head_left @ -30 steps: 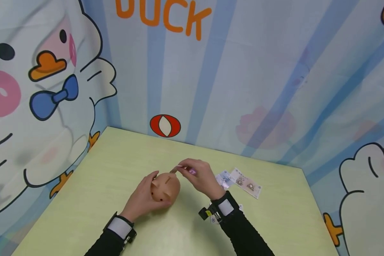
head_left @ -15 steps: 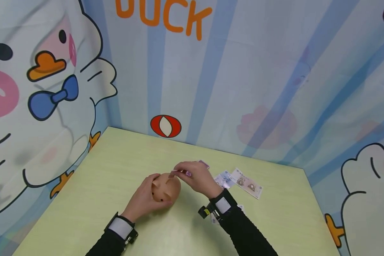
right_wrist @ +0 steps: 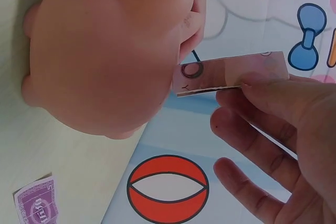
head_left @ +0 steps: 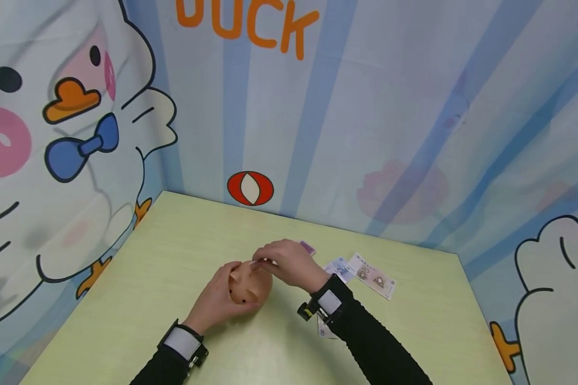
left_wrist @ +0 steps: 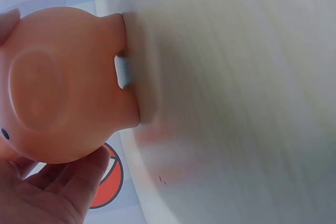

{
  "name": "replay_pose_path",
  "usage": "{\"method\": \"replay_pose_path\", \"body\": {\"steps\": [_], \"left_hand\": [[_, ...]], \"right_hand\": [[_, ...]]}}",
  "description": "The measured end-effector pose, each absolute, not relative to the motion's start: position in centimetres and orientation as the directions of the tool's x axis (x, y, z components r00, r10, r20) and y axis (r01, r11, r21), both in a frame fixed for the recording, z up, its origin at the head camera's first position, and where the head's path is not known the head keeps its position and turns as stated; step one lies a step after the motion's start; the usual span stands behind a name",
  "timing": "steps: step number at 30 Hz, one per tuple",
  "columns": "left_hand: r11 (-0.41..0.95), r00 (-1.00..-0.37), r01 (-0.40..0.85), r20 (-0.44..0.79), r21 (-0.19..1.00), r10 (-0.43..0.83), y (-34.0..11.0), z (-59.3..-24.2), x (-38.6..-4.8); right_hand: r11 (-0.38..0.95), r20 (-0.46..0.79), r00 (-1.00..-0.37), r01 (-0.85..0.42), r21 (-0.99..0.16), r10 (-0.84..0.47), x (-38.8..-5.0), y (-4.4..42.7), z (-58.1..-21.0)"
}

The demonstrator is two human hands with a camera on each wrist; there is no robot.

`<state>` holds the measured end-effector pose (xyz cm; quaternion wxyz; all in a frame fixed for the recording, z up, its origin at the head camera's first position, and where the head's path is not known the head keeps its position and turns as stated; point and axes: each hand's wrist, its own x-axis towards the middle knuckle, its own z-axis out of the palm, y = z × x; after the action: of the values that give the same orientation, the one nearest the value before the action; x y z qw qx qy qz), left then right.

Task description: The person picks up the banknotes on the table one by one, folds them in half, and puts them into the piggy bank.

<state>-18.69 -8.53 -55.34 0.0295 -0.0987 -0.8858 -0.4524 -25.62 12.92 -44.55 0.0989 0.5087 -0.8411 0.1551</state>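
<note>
An orange-pink piggy bank [head_left: 249,286] stands on the table, its face with two dark eyes toward the person. The left hand [head_left: 217,297] grips it from the left side; in the left wrist view its fingers [left_wrist: 86,174] curl against the bank's body [left_wrist: 73,77]. Over the top of the bank is the right hand [head_left: 291,263], pinching a folded pinkish banknote [right_wrist: 231,73] between thumb and finger. The note's end meets the top of the piggy bank [right_wrist: 105,61] in the right wrist view. Whether it is inside the slot cannot be seen.
A purple banknote [head_left: 307,247] lies behind the right hand. A bluish note [head_left: 339,267] and a pinkish note [head_left: 373,275] overlap to its right. Another note [head_left: 325,329] is partly under the right forearm. A printed curtain [head_left: 366,107] closes off the table's back.
The right hand has moved left over the piggy bank's top, bringing the folded banknote down to it. The purple note behind the hand has come into view. The left hand keeps its grip.
</note>
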Motion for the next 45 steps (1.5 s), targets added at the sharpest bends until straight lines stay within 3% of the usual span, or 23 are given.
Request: {"method": "replay_pose_path", "body": {"steps": [9, 28, 32, 39, 45], "left_hand": [[0.566, -0.979, 0.196, 0.132, 0.801, 0.153, -8.5, -55.2, -18.7], [0.580, -0.980, 0.196, 0.131, 0.791, 0.153, -8.4, -55.4, -18.6], [0.573, -0.979, 0.199, 0.135, 0.795, 0.153, -8.3, -55.3, -18.6], [0.559, -0.982, 0.180, 0.118, 0.810, 0.146, -8.3, -55.2, -18.7], [0.560, -0.983, 0.178, 0.116, 0.809, 0.145, -8.4, -55.2, -18.7]], "right_hand": [[0.433, 0.306, -0.441, -0.896, -0.095, -0.844, -25.7, 12.8, -45.5], [0.463, 0.335, -0.485, -0.874, -0.149, -0.808, -26.2, 13.5, -48.3], [0.483, 0.341, -0.491, -0.868, -0.114, -0.802, -26.0, 13.6, -48.2], [0.443, 0.384, -0.399, -0.896, 0.030, -0.832, -25.1, 13.2, -47.6], [0.488, 0.345, -0.431, -0.868, 0.095, -0.834, -25.0, 12.7, -47.4]]}}
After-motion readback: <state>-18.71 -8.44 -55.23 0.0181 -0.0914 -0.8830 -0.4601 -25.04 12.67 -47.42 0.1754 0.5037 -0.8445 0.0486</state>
